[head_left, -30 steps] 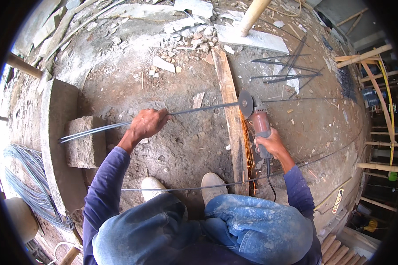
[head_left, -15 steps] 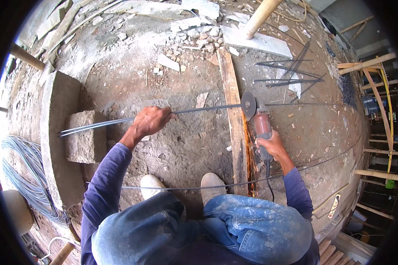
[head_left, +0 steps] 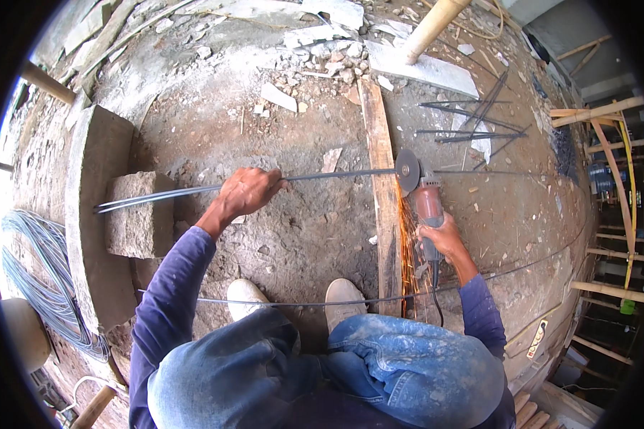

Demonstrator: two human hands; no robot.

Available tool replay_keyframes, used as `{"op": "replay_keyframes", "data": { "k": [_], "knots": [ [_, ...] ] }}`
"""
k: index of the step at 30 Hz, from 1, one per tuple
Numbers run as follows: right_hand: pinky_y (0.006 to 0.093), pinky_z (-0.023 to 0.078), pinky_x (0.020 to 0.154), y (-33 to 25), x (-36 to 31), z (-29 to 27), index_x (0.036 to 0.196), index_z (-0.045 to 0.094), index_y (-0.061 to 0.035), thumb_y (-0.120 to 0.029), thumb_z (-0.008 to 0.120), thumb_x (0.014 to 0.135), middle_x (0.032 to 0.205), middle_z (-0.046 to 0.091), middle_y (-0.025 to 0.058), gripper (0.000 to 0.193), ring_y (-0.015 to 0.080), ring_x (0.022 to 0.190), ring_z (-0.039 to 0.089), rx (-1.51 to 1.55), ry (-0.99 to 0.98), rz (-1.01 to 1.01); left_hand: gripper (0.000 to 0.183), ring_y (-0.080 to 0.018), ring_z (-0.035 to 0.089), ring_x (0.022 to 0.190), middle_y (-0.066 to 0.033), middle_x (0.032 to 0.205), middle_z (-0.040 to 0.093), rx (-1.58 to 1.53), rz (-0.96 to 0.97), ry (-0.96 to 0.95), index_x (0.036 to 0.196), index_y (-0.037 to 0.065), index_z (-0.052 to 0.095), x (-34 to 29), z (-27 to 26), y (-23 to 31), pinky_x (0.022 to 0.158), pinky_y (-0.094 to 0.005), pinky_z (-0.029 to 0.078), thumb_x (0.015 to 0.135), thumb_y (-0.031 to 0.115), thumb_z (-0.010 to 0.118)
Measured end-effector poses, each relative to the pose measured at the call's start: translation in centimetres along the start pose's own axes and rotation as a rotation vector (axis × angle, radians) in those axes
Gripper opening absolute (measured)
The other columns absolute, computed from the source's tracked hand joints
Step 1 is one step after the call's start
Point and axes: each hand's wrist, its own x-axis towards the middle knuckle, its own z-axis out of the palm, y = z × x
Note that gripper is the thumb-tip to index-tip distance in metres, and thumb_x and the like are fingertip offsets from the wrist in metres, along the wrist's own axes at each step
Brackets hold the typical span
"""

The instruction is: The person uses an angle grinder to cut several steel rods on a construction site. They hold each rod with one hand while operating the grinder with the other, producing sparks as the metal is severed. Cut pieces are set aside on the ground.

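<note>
My left hand (head_left: 249, 190) is closed round a small bundle of thin steel rods (head_left: 329, 174). Their left ends lie over a rough concrete block (head_left: 142, 227), and they run right across a wooden plank (head_left: 381, 143). In my right hand (head_left: 442, 234) is a red and grey angle grinder (head_left: 428, 206), gripped by its body. Its disc (head_left: 406, 171) meets the rods just at the plank's right edge. Orange sparks (head_left: 406, 268) spray from that contact down toward my feet. A black cord hangs from the grinder's rear end.
Another long rod (head_left: 308, 304) crosses in front of my shoes. Cut dark rods (head_left: 472, 121) lie in a loose heap at the far right. Coiled wire (head_left: 46, 279) sits left of a long concrete beam (head_left: 96, 222). A bamboo post (head_left: 436, 28) rises at the back among rubble.
Sparks keep streaming from the disc. The whole view has shifted slightly; both hands, the grinder and the rods hold nearly the same places relative to the plank.
</note>
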Motion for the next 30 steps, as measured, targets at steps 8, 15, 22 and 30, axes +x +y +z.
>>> {"op": "replay_keyframes", "data": {
  "k": [8,15,22,30],
  "knots": [
    [0.0357,0.06,0.059,-0.34,0.16,0.08,0.119,0.064,-0.0011,-0.008,0.08,0.082,0.084,0.071,0.0068,0.04,0.016,0.066,0.069,0.001,0.012,-0.007,0.035,-0.0418,0.072,0.072,-0.0187,0.076,0.07,-0.01,-0.009,0.022,0.105,0.008,0.07,-0.15,-0.28,0.28,0.066,-0.0543,0.055,0.112,0.04,0.06],
    [0.0362,0.059,0.059,0.18,0.21,0.06,0.115,0.064,-0.0022,-0.009,0.08,0.083,0.083,0.071,0.006,0.037,0.0158,0.065,0.069,0.04,-0.025,-0.035,0.04,-0.0403,0.073,0.071,-0.0193,0.077,0.073,-0.003,0.01,0.041,0.108,0.007,0.072,0.03,-0.02,0.19,0.068,-0.0533,0.057,0.114,0.044,0.056],
    [0.0358,0.059,0.062,-0.14,0.2,0.1,0.116,0.064,-0.003,-0.011,0.081,0.082,0.083,0.071,0.0054,0.039,0.0157,0.067,0.069,-0.027,0.012,-0.031,0.039,-0.0413,0.073,0.073,-0.0199,0.078,0.073,-0.014,0.007,0.031,0.108,0.007,0.072,-0.16,-0.08,0.07,0.069,-0.0543,0.056,0.113,0.043,0.057],
    [0.0357,0.059,0.062,0.39,0.48,0.06,0.118,0.064,-0.0025,-0.01,0.081,0.083,0.085,0.072,0.0065,0.039,0.0163,0.067,0.07,-0.008,0.016,-0.027,0.036,-0.0429,0.072,0.076,-0.0201,0.079,0.071,-0.033,-0.026,-0.007,0.106,0.007,0.071,0.17,0.0,0.17,0.069,-0.0547,0.055,0.112,0.041,0.06]
  ]
}}
